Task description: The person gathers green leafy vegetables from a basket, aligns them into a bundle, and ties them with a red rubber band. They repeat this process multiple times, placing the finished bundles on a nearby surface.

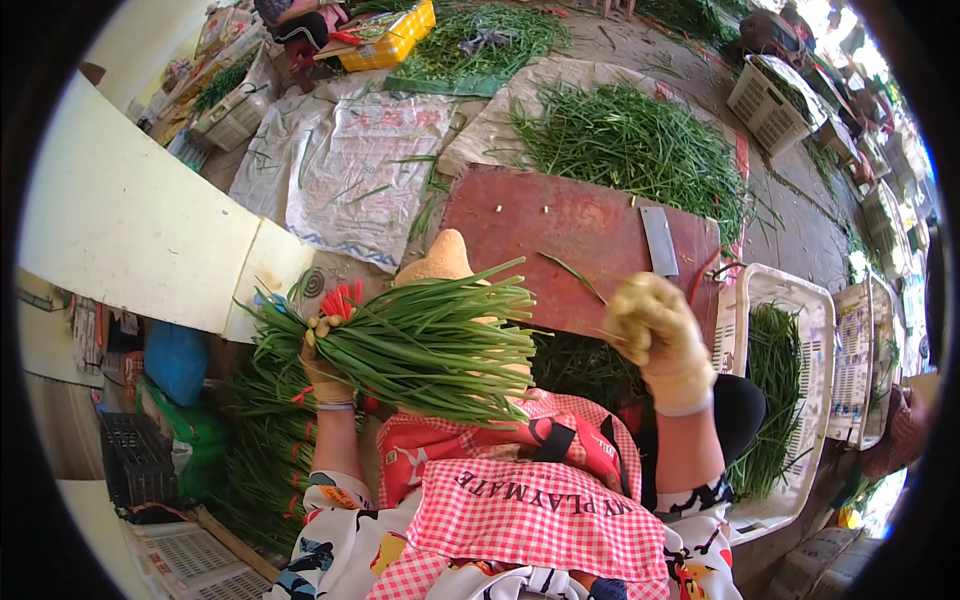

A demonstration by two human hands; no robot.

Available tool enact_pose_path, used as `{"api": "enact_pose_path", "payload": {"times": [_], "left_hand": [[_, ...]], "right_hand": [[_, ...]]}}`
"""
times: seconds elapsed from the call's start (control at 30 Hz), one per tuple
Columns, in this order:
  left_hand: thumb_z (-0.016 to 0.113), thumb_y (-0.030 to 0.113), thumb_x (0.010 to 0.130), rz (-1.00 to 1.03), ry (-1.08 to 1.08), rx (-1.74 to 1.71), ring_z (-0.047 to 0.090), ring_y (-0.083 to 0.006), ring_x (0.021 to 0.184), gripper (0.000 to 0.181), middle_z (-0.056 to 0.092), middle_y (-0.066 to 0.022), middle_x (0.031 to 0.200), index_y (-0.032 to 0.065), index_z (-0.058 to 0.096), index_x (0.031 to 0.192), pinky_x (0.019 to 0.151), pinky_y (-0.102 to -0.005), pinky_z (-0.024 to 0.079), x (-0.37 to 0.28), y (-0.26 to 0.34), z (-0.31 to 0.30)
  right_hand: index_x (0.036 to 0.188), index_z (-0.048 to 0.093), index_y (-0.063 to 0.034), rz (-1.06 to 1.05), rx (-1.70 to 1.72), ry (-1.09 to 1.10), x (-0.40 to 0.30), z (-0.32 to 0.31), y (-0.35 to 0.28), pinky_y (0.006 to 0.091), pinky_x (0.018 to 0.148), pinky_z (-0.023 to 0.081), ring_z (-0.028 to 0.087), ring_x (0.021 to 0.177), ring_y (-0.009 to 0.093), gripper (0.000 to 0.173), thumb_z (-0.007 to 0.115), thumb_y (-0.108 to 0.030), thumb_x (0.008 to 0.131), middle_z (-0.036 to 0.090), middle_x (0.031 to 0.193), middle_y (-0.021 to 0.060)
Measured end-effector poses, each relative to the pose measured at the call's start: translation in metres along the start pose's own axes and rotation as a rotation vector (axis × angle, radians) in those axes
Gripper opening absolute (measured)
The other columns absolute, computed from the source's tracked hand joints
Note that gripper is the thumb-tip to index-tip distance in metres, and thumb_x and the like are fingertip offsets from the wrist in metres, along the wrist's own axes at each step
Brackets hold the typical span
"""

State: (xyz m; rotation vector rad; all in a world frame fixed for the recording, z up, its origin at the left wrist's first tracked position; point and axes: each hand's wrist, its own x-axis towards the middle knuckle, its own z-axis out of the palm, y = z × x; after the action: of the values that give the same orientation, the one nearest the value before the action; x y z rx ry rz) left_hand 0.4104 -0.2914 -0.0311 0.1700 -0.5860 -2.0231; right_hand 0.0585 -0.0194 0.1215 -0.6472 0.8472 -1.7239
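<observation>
A fanned bunch of long green leafy stalks, perhaps garlic chives, point(435, 341) lies across my lap with its pale cut ends to the right. My left hand point(326, 367), in a worn glove, grips the bunch at its left part. Red ties point(341, 300) stick up beside those fingers. My right hand point(660, 337), in a yellowish glove and slightly blurred, is raised over the right end of a red board point(540, 247), its fingers curled; whether it holds anything is unclear. A cleaver point(659, 241) lies flat on the board near a loose stalk point(574, 277).
White plastic crate point(814, 360) of greens at my right, more crates beyond. Tied bunches point(262, 457) lie at my left below a pale panel point(150, 217). Ahead are a heap of stalks point(637, 142) and white woven sacks point(360, 172). Another person point(300, 26) sits at upper left.
</observation>
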Motion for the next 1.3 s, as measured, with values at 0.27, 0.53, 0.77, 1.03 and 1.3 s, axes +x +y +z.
{"api": "enact_pose_path", "payload": {"times": [0.27, 0.53, 0.77, 1.03, 1.3], "left_hand": [[0.062, 0.026, 0.091, 0.024, 0.015, -0.026, 0.055, -0.0198, 0.101, 0.016, 0.057, 0.0025, 0.085, 0.014, 0.056, 0.099, 0.112, -0.0474, 0.03, 0.009, -0.009, -0.002], [0.058, 0.023, 0.093, 0.002, 0.005, -0.065, 0.057, -0.0205, 0.1, 0.014, 0.059, 0.0008, 0.086, 0.0111, 0.058, 0.1, 0.115, -0.0474, 0.026, 0.006, -0.012, 0.007], [0.057, 0.022, 0.093, -0.024, -0.016, -0.118, 0.058, -0.0214, 0.099, 0.015, 0.059, -0.0002, 0.085, 0.0096, 0.058, 0.101, 0.115, -0.0475, 0.027, 0.012, -0.012, 0.003], [0.057, 0.023, 0.093, -0.016, -0.01, -0.094, 0.059, -0.0217, 0.099, 0.016, 0.059, -0.0008, 0.085, 0.0096, 0.057, 0.103, 0.115, -0.0466, 0.028, 0.009, -0.015, 0.003], [0.057, 0.023, 0.094, -0.029, 0.016, -0.092, 0.059, -0.0183, 0.099, 0.016, 0.06, 0.0014, 0.086, 0.0107, 0.057, 0.103, 0.115, -0.0441, 0.028, 0.011, -0.025, 0.004]], "right_hand": [[0.116, 0.061, 0.0024, 0.261, -0.972, 0.146, -0.037, -0.045, 0.089, 0.0336, 0.078, 0.052, 0.066, 0.082, 0.019, 0.042, 0.063, -0.032, 0.092, 0.068, 0.094, 0.0122], [0.101, 0.059, 0.0031, 0.212, -0.707, 0.062, 0.005, -0.002, 0.082, 0.0243, 0.069, 0.051, 0.063, 0.076, 0.011, 0.031, 0.058, -0.027, 0.096, 0.066, 0.084, 0.0065], [0.079, 0.063, -0.0003, 0.396, -0.596, 0.106, 0.018, 0.023, 0.07, 0.0243, 0.051, 0.047, 0.055, 0.054, 0.008, 0.03, 0.058, -0.025, 0.095, 0.06, 0.063, 0.0024], [0.073, 0.056, 0.0007, -0.055, 0.066, -0.076, -0.025, -0.003, 0.013, 0.0297, 0.056, 0.051, 0.062, 0.055, 0.022, 0.034, 0.051, -0.025, 0.096, 0.061, 0.059, 0.0123], [0.122, 0.059, 0.0009, 0.097, -0.488, 0.268, -0.023, -0.034, 0.075, 0.0236, 0.083, 0.049, 0.061, 0.095, 0.009, 0.032, 0.059, -0.01, 0.093, 0.067, 0.105, 0.0059]]}}
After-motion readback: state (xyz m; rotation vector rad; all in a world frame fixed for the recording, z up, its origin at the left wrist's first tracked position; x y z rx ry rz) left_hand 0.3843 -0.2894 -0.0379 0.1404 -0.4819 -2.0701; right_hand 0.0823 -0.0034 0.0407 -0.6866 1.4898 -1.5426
